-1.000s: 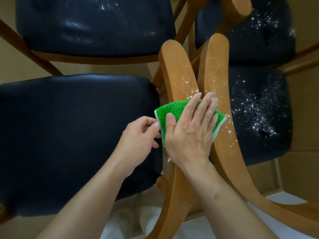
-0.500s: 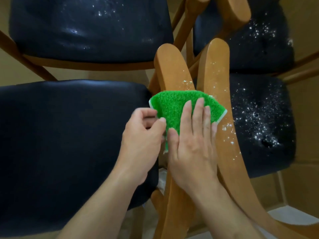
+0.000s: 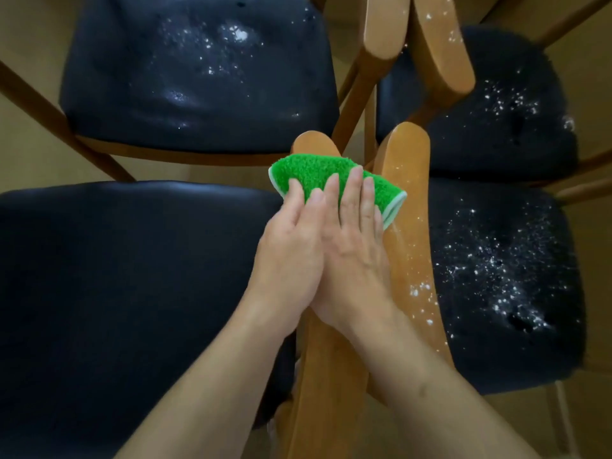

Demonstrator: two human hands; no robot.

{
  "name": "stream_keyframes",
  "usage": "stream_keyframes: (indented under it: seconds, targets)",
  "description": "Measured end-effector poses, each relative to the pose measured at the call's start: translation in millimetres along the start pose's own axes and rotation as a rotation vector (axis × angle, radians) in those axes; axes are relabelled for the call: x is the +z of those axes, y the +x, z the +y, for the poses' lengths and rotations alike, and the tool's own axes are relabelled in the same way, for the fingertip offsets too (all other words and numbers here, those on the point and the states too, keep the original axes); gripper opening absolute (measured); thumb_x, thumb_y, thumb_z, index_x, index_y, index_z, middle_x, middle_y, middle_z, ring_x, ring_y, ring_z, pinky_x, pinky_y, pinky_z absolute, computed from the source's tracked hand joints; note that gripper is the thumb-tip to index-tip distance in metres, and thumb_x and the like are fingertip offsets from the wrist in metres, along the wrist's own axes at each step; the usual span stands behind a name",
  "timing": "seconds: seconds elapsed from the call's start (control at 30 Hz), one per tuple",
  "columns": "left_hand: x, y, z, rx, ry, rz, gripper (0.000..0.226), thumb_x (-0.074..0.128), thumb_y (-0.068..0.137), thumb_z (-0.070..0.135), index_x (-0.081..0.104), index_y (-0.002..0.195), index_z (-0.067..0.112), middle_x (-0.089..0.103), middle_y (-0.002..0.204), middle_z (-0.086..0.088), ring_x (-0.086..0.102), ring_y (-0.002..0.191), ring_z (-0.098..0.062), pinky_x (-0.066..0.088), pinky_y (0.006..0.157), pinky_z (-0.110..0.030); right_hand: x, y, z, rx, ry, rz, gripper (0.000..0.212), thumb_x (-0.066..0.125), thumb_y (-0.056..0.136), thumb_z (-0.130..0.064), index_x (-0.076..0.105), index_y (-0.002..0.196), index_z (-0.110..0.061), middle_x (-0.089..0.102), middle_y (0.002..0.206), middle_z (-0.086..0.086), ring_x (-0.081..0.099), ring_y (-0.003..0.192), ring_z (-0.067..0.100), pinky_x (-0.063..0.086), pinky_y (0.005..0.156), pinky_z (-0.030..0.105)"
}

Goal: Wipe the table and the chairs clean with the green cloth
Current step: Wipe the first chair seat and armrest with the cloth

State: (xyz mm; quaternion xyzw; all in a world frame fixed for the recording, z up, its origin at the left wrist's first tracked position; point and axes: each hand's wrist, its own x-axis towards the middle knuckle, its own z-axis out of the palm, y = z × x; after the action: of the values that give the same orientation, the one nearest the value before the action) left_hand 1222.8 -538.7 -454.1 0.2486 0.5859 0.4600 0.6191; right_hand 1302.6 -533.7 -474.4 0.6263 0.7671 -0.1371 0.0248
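Now both hands, left hand (image 3: 287, 256) and right hand (image 3: 354, 260), press flat with straight fingers on the green cloth (image 3: 326, 175) over a wooden armrest (image 3: 326, 376).

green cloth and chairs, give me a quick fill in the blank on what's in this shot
1. Both hands press a cloth coloured ____.
2. The cloth lies on the chair armrests, which are made of ____.
3. The near right seat is speckled with ____ powder.
4. The near left seat shows ____ powder.

Missing words: green; wood; white; no
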Motion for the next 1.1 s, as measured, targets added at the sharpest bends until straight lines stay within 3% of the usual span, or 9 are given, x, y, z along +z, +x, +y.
stream_keyframes:
  seconds: [0.13,0.33,0.47,0.6,0.7,0.77,0.87,1.0,1.1]
  targets:
    - [-3.8,27.0,21.7,0.004,-0.076,-0.039,0.040,0.035,0.104,0.033,0.058,0.128,0.012,0.067,0.119,-0.006,0.063,0.110,-0.015,0.047,0.101,-0.041,-11.0,54.6,5.9,-0.102,0.044,-0.059,0.068,0.014,0.096,-0.040,-0.002,0.154,-0.008,-0.008,0.161,0.016,-0.009,0.148,0.030,0.007,0.121,0.045]
    - [-6.8,26.1,23.3,0.032,0.008,-0.038,0.045,0.030,0.103,0.045,0.063,0.121,0.020,0.071,0.110,0.001,0.065,0.106,-0.008,0.047,0.100,-0.040,-14.4,58.5,5.0,-0.066,0.239,0.080,0.056,0.031,0.105,-0.033,0.015,0.154,-0.012,0.016,0.160,0.009,0.029,0.141,0.024,0.032,0.113,0.038]
    - [-8.4,-1.8,7.5,0.067,0.137,-0.087,0.044,0.030,0.103,0.044,0.067,0.110,0.020,0.073,0.099,-0.002,0.068,0.096,-0.012,0.053,0.089,-0.044,-14.0,21.5,10.9,-0.017,0.222,0.074,0.053,0.034,0.105,-0.028,0.022,0.152,-0.009,0.017,0.160,0.015,0.037,0.138,0.029,0.036,0.111,0.038]
    - [-12.2,-29.4,-10.0,0.094,0.134,-0.125,0.041,0.032,0.100,0.049,0.069,0.106,0.035,0.073,0.100,0.004,0.067,0.098,-0.010,0.053,0.082,-0.030,-12.8,-8.3,16.3,-0.043,0.222,0.068,0.051,0.041,0.101,-0.023,0.032,0.148,-0.005,0.023,0.157,0.019,0.037,0.139,0.032,0.040,0.110,0.041]
    - [-13.9,-29.3,-9.4,0.113,0.091,-0.104,0.039,0.030,0.096,0.055,0.068,0.100,0.049,0.072,0.104,0.011,0.065,0.102,-0.004,0.051,0.080,-0.018,-14.9,-2.3,10.2,-0.025,0.331,0.057,0.061,0.031,0.099,-0.034,0.018,0.153,-0.008,0.017,0.160,0.012,0.026,0.144,0.025,0.032,0.114,0.039]
    - [-12.0,-19.0,-5.7,0.126,0.064,-0.125,0.044,0.027,0.098,0.055,0.066,0.112,0.040,0.070,0.110,0.009,0.063,0.108,-0.006,0.050,0.088,-0.024,-16.0,17.1,3.9,0.042,0.363,0.021,0.066,0.025,0.102,-0.046,-0.001,0.154,-0.015,0.006,0.161,0.007,0.024,0.144,0.024,0.033,0.113,0.038]
    - [-4.7,3.6,6.0,0.128,0.034,-0.128,0.049,0.028,0.097,0.056,0.056,0.130,0.032,0.065,0.122,0.011,0.056,0.119,-0.003,0.043,0.101,-0.032,-19.4,60.5,-0.3,0.144,0.364,-0.027,0.073,0.031,0.100,-0.052,-0.007,0.153,-0.018,0.020,0.157,0.007,0.042,0.131,0.025,0.042,0.092,0.033]
    - [-3.9,45.1,27.9,0.089,-0.029,-0.068,0.049,0.023,0.093,0.065,0.051,0.126,0.040,0.066,0.097,0.026,0.058,0.101,0.011,0.043,0.082,-0.012,-28.9,116.5,-2.1,0.117,0.403,-0.064,0.055,0.035,0.099,-0.054,0.041,0.134,-0.013,0.061,0.116,0.009,0.061,0.100,0.027,0.052,0.084,0.042]
    - [-12.9,66.1,44.3,0.019,-0.017,-0.088,0.069,0.016,0.094,0.067,0.042,0.142,0.024,0.061,0.086,0.020,0.060,0.086,0.008,0.045,0.071,-0.014,-34.2,147.5,-4.4,0.087,0.380,-0.156,0.041,0.033,0.101,-0.045,0.057,0.098,-0.012,0.060,0.086,0.001,0.059,0.083,0.020,0.050,0.075,0.037]
